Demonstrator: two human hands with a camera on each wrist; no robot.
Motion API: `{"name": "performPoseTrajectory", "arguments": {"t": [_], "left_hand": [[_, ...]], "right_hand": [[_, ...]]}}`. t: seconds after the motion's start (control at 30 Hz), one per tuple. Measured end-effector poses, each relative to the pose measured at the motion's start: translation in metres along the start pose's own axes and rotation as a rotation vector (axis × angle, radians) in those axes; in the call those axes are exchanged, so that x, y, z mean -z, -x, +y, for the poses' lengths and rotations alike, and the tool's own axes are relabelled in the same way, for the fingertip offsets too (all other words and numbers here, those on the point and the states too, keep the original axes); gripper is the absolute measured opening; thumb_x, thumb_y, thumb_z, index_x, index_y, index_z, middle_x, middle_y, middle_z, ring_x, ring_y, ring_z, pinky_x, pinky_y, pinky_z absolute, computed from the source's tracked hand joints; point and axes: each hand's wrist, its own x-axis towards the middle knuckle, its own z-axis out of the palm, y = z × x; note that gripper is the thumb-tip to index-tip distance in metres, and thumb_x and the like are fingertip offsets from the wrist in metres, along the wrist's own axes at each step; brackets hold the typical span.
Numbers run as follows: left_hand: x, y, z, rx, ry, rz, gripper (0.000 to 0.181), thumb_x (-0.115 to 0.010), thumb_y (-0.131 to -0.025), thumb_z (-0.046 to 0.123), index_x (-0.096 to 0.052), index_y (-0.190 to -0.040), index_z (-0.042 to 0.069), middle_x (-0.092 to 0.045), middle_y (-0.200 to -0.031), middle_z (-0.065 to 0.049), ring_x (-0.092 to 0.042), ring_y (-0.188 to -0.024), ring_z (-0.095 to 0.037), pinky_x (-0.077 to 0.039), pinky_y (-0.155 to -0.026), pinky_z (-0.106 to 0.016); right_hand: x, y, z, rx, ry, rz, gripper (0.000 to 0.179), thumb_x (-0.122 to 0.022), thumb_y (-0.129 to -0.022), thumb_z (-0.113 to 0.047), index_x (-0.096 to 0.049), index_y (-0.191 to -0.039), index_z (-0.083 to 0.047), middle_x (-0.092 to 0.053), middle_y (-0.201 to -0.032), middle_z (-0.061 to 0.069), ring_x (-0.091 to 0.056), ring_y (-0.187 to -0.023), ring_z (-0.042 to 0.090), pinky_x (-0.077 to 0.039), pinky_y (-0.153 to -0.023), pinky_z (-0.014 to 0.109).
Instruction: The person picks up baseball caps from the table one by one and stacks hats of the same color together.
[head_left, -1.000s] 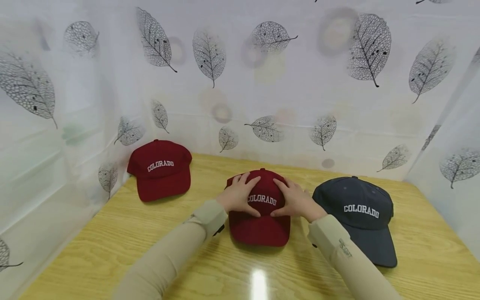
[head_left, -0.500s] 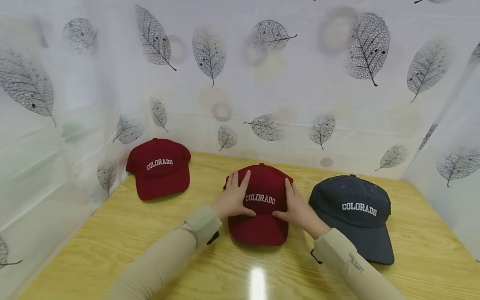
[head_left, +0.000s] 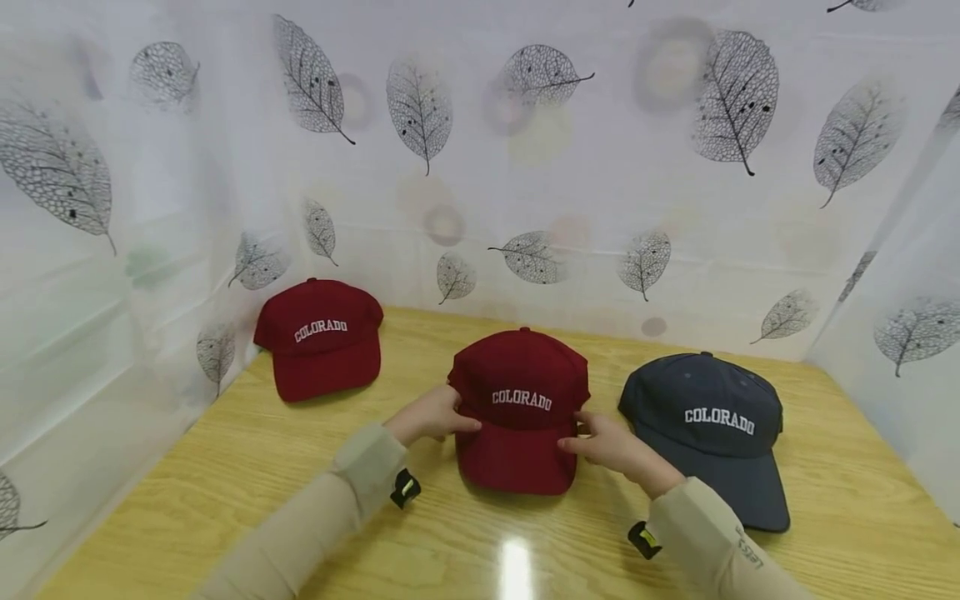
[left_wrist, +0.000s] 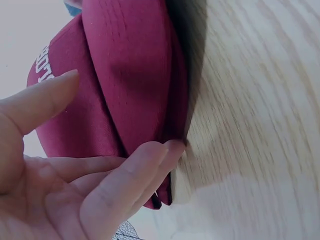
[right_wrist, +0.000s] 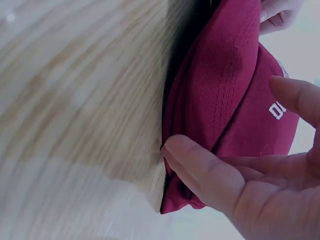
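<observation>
A dark red baseball cap (head_left: 521,400) with white COLORADO lettering sits on the wooden table between both hands, its brim toward me. Under its brim, another red layer (left_wrist: 177,100) shows in the left wrist view. My left hand (head_left: 435,414) is at the cap's left side, fingertips right at the brim's lower edge near the table and thumb stretched out over the front. On the opposite side my right hand (head_left: 611,446) mirrors it, fingers (right_wrist: 200,167) reaching the brim edge, thumb spread apart from them. Neither hand is closed around the cap.
Another dark red COLORADO cap (head_left: 322,337) rests at the back left of the table (head_left: 420,550). A navy COLORADO cap (head_left: 705,425) lies to the right, close to my right hand. Leaf-patterned curtains (head_left: 465,192) enclose the back and sides.
Both hands have slid from the front of the middle cap's crown down and outward to its sides, by the brim. The cap's front is now uncovered; the other caps stay put.
</observation>
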Motion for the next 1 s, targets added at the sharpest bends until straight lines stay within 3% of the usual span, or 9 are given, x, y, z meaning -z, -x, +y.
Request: {"name": "performPoseTrajectory", "arguments": {"t": [0.13, 0.33, 0.5, 0.63, 0.8, 1.0], "left_hand": [[0.002, -0.001, -0.004, 0.026, 0.062, 0.014, 0.017, -0.064, -0.081, 0.015, -0.057, -0.087, 0.0, -0.05, -0.068, -0.004, -0.045, -0.049, -0.014, -0.045, -0.047, -0.029], [0.006, -0.006, -0.011, 0.05, 0.07, 0.023, 0.02, -0.063, -0.082, 0.018, -0.057, -0.082, 0.0, -0.048, -0.067, -0.002, -0.045, -0.051, -0.013, -0.045, -0.048, -0.028], [0.01, -0.007, -0.015, 0.031, 0.111, 0.022, 0.02, -0.062, -0.083, 0.02, -0.057, -0.085, 0.001, -0.047, -0.066, -0.002, -0.034, -0.042, -0.01, -0.04, -0.046, -0.025], [0.013, -0.006, -0.016, 0.041, 0.147, 0.032, 0.021, -0.061, -0.084, 0.02, -0.058, -0.091, 0.0, -0.049, -0.072, -0.003, -0.035, -0.046, -0.011, -0.04, -0.047, -0.025], [0.014, -0.006, -0.019, 0.05, 0.168, 0.04, 0.021, -0.061, -0.084, 0.02, -0.058, -0.085, 0.0, -0.041, -0.063, 0.0, -0.034, -0.047, -0.011, -0.04, -0.048, -0.025], [0.014, -0.007, -0.021, 0.013, 0.208, 0.033, 0.019, -0.06, -0.084, 0.019, -0.057, -0.081, 0.001, -0.028, -0.052, 0.005, -0.023, -0.038, -0.007, -0.03, -0.04, -0.02]], "right_hand": [[-0.003, -0.004, 0.0, 0.01, -0.027, 0.001, 0.062, -0.057, -0.086, -0.014, -0.026, -0.129, 0.017, -0.042, -0.121, 0.031, -0.046, -0.108, 0.036, -0.046, -0.077, 0.043], [-0.006, -0.009, -0.002, 0.016, -0.086, -0.012, 0.061, -0.055, -0.087, -0.016, -0.025, -0.129, 0.016, -0.039, -0.125, 0.03, -0.048, -0.106, 0.032, -0.045, -0.079, 0.043], [-0.004, -0.015, 0.001, 0.03, -0.228, -0.063, 0.062, -0.051, -0.089, -0.018, -0.021, -0.131, 0.017, -0.03, -0.131, 0.031, -0.04, -0.114, 0.037, -0.042, -0.083, 0.045], [-0.003, -0.02, 0.005, 0.046, -0.341, -0.103, 0.062, -0.049, -0.091, -0.019, -0.019, -0.13, 0.018, -0.027, -0.132, 0.032, -0.034, -0.118, 0.039, -0.041, -0.085, 0.045], [-0.002, -0.023, 0.006, 0.046, -0.405, -0.121, 0.063, -0.047, -0.092, -0.02, -0.017, -0.132, 0.017, -0.024, -0.134, 0.032, -0.028, -0.121, 0.04, -0.038, -0.087, 0.046], [-0.002, -0.024, 0.007, 0.045, -0.431, -0.11, 0.063, -0.047, -0.092, -0.02, -0.017, -0.132, 0.017, -0.022, -0.135, 0.032, -0.025, -0.123, 0.04, -0.039, -0.087, 0.045]]}}
